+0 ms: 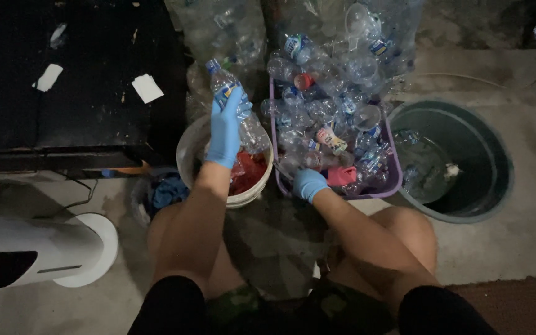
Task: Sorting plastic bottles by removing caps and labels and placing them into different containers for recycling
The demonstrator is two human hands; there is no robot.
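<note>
Both my hands wear blue gloves. My left hand grips a clear plastic bottle with a blue cap and blue label, held tilted above a white bucket that has red scraps inside. My right hand rests at the near edge of a purple basket, which is heaped with several empty clear bottles. Its fingers curl inward beside a pink piece; whether it holds anything is hidden. My bare knees frame the bottom of the view.
A dark green tub holding clear bottles stands at the right. Bags of clear bottles pile up behind. A black table with paper scraps is at left, a white fan base at lower left, blue cloth beside the bucket.
</note>
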